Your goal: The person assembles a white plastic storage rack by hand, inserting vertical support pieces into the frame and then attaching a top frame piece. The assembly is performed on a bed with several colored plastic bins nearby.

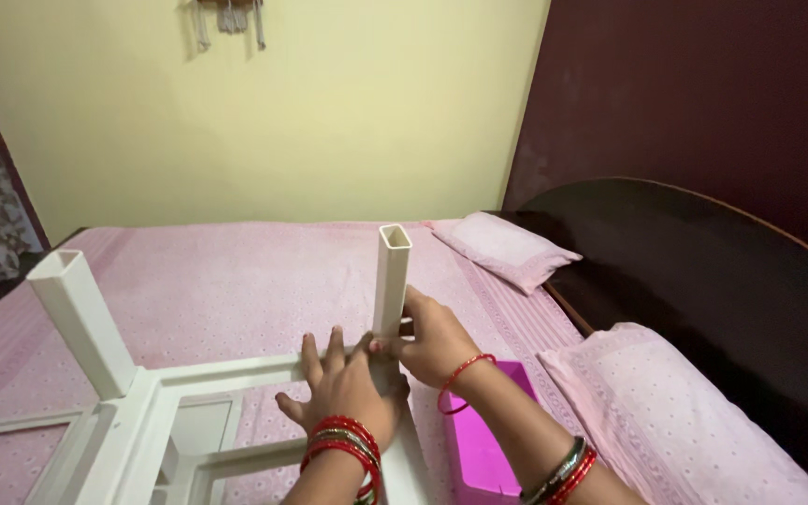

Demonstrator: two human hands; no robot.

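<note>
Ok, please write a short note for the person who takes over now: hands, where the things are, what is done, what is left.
Left hand: flat on the white frame, pressing near the corner.
Right hand: gripping the base of the upright leg.
The frame lies upside down on the pink bed. A second leg stands at its left corner. A pink box lies beside the frame, under the right arm.
Done: two legs stand upright.
Left: whether the held leg is fully seated cannot be told; the other corners are out of view.

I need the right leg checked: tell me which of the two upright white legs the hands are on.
The square white leg near the middle, beside the pillows. The right hand grips its base and the left hand presses the frame below. The far-left leg stands untouched.
</note>
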